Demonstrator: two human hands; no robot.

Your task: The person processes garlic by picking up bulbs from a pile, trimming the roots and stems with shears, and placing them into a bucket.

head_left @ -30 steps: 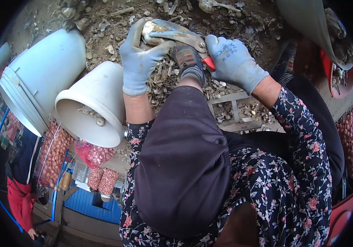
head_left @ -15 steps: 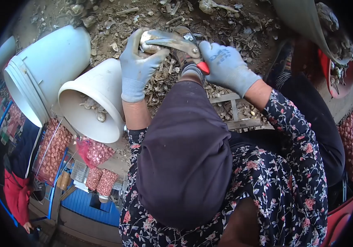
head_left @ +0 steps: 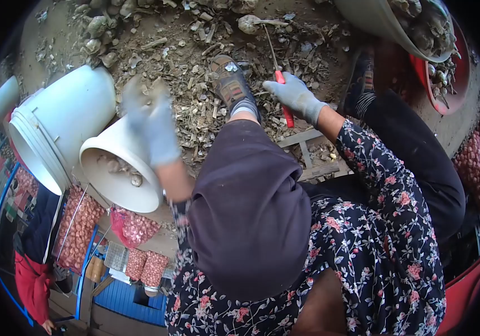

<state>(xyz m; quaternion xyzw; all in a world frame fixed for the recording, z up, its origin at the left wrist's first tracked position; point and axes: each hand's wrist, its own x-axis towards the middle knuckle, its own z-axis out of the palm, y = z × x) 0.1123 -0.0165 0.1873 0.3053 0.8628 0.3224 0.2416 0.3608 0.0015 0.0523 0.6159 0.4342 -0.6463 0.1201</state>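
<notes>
- Red plastic: my right grip (head_left: 296, 98) is closed round the handles of the shears (head_left: 287, 116), blade pointing away from me.
- Garlic bulb (head_left: 249, 24) lies on the littered ground (head_left: 181, 84), just past the blade. Tip overlaps its stem in view; can't tell if they touch. A careless swing could nick or roll it.
- Left grip (head_left: 153, 123) is blurred beside the white bucket (head_left: 119, 193); can't tell if wide, narrow or loaded. A knock could tip the bucket, losing the garlic inside (head_left: 137, 180).
- Shoe (head_left: 231, 84) is near the blade. Glove slips on the handle, the point could catch it.
</notes>
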